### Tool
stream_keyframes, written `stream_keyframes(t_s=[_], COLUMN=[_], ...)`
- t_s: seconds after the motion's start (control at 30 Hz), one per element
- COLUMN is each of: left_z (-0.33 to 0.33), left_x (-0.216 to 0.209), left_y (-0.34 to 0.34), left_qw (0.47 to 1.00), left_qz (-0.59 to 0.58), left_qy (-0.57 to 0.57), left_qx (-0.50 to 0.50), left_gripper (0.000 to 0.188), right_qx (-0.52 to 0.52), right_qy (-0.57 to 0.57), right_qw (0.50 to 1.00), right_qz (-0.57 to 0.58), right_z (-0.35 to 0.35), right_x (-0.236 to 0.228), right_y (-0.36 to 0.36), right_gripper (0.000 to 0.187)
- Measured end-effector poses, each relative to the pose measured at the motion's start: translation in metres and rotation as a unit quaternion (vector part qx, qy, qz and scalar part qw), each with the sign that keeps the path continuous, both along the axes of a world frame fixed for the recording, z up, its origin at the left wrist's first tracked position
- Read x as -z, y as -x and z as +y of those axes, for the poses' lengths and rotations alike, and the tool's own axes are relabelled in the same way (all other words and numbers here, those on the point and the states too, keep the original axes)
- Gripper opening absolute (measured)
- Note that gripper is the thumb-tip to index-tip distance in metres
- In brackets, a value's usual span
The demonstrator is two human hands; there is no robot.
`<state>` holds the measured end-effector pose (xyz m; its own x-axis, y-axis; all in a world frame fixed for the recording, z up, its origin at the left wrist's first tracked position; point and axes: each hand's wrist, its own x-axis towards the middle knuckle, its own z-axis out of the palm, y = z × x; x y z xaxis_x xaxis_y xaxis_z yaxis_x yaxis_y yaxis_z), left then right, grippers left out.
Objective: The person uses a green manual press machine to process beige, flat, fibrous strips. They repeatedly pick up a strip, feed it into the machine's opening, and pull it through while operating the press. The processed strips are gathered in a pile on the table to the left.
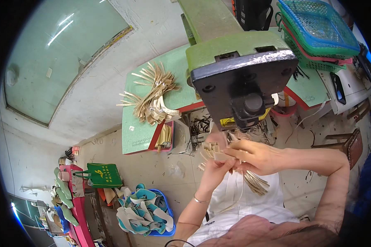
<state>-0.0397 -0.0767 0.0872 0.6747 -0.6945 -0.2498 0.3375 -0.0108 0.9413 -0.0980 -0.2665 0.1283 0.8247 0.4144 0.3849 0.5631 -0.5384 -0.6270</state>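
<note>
From where I stand, the bundle of tan strips (256, 184) is right between the two hands, in front of the white apron (247, 201). Its long axis runs aslant: the short, stepped ends poke out ahead and to the left, while the loose tails hang back toward the right. The left hand (217, 168) grips it from the near left side, thumb and fingers pinched together; the right hand (255, 156) comes across from the other side, its fingers curled closed over the strips.

A second, larger pile (154, 94) lies fanned out on the green table (137, 132), ahead and to the left, well apart from the bundle; the left hand is the nearer one to it. The machine's black head (243, 80) looms just beyond the hands, blocking the way straight ahead, though the side toward the pile looks freer, with only the table's red edge between. Lower left, a blue tub (172, 218) holds teal and white offcuts (144, 212) near a green bag (105, 175).
</note>
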Motion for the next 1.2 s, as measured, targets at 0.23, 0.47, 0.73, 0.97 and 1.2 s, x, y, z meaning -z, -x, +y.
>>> stream_keyframes(t_s=[0.23, 0.47, 0.73, 0.97, 1.2], left_z=[-0.03, -0.043, -0.05, -0.036, -0.017], left_x=[-0.034, -0.036, -0.037, -0.03, -0.008], left_y=[-0.001, -0.011, -0.003, -0.001, 0.006], left_qw=[0.939, 0.903, 0.987, 0.974, 0.962], left_qz=[-0.34, -0.425, -0.117, -0.16, -0.118], left_qy=[0.018, 0.042, 0.079, 0.094, 0.068], left_qx=[-0.054, -0.043, -0.078, -0.133, -0.236], left_gripper=[0.014, 0.014, 0.018, 0.021, 0.02], right_qx=[0.049, 0.067, 0.226, 0.205, 0.216], right_qy=[-0.078, -0.128, -0.284, -0.263, -0.213], right_qw=[0.984, 0.964, 0.869, 0.908, 0.917], right_qz=[0.155, 0.225, 0.336, 0.254, 0.26], right_z=[-0.04, -0.06, -0.053, -0.038, -0.029], right_x=[-0.038, -0.05, -0.036, -0.039, -0.043], right_y=[0.014, 0.02, 0.021, 0.008, -0.012], right_gripper=[0.024, 0.028, 0.02, 0.018, 0.02])
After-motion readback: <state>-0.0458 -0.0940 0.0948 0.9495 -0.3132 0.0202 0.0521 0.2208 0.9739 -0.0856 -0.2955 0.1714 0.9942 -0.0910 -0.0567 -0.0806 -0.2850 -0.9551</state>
